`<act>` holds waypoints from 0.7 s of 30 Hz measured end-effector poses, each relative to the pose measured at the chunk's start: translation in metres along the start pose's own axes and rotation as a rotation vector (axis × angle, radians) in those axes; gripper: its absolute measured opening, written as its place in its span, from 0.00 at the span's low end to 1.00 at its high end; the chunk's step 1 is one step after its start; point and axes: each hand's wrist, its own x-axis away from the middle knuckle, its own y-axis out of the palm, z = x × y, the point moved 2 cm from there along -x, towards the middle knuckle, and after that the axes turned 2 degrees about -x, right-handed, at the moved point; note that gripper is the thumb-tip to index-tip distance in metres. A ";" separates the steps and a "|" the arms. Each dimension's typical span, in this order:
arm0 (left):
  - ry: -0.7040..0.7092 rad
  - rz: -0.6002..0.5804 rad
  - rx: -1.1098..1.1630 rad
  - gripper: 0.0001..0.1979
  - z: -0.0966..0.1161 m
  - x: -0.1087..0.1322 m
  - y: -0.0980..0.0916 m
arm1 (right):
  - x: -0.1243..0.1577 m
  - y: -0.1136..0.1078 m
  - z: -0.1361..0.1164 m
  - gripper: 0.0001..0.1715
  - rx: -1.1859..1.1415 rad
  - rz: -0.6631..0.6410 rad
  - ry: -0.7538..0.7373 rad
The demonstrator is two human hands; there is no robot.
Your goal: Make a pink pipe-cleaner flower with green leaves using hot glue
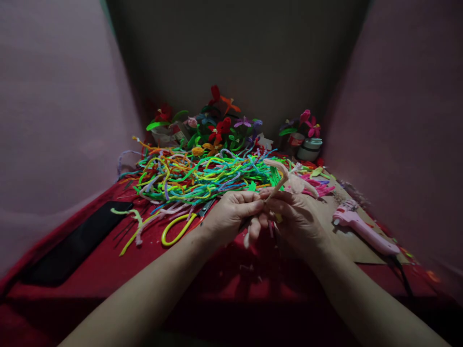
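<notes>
Above the front of the red-covered table, my left hand [231,212] and my right hand [298,219] meet, thumbs and fingertips pinched together. Between them is a pale pink pipe cleaner piece [281,174], its bent strip rising out of the fingers and curling left at the top. A pale fuzzy petal-like shape [298,184] shows just behind my right hand; whether it joins the held piece I cannot tell. Fingers hide the lower part of the piece. Close to my left hand lie scissors with yellow handles [175,230], blades partly covered by the hand.
A heap of colourful pipe cleaners [202,176] spreads behind my hands. Pipe cleaner flowers [220,130] and a small jar [309,148] stand at the back. To the right, a pink glue gun [365,229] rests on cardboard [325,219]. A black phone-like slab [77,243] lies left.
</notes>
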 end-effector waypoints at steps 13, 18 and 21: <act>0.126 0.662 -1.155 0.08 0.007 -0.016 -0.043 | -0.025 -0.013 -0.026 0.07 -0.075 0.200 -0.053; -0.057 0.539 -1.250 0.05 0.002 -0.027 -0.047 | -0.023 -0.023 -0.017 0.06 -0.095 0.150 0.008; -0.120 0.487 -1.153 0.06 0.003 -0.032 -0.051 | -0.022 -0.024 -0.015 0.07 -0.116 0.147 0.021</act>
